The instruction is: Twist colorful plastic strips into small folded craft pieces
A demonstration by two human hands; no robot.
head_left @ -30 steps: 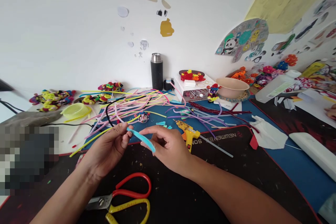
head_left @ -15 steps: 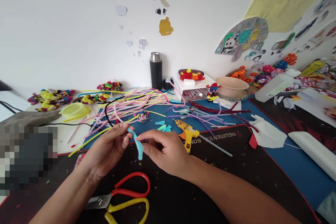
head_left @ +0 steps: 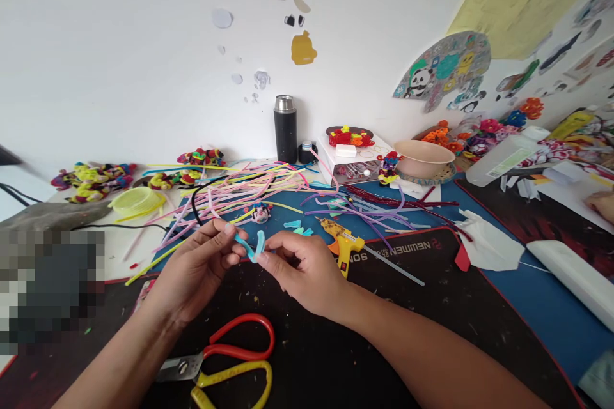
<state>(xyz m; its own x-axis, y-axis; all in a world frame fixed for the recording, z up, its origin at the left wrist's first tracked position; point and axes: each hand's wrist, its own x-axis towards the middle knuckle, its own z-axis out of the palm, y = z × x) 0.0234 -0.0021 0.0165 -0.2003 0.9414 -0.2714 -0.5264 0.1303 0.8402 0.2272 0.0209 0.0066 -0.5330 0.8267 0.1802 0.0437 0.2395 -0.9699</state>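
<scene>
A short light-blue pipe cleaner [head_left: 259,244] is held between my two hands above the dark mat, bent into a V with one arm pointing up. My left hand [head_left: 204,259] pinches its left end between thumb and fingers. At the bend, the thumb and index finger of my right hand [head_left: 302,271] are closed on it. Just beyond my right hand lie several short blue and mint pieces [head_left: 298,229]. A yellow glue gun [head_left: 343,246] with a clear glue stick rests to the right. Scissors [head_left: 230,361] with red and yellow handles lie nearer me.
Loose pink and yellow pipe cleaners [head_left: 240,185] spread across the back. Behind them stand a black flask [head_left: 286,131] and a white box [head_left: 330,169]. A beige bowl [head_left: 425,160] and crumpled white paper [head_left: 489,239] sit rightward. Another person's hand [head_left: 603,204] shows at the right edge.
The lower end of the blue pipe cleaner, which hung down, is now folded upward. My right fingers have closed at the bend. The other person's hand has come further into view.
</scene>
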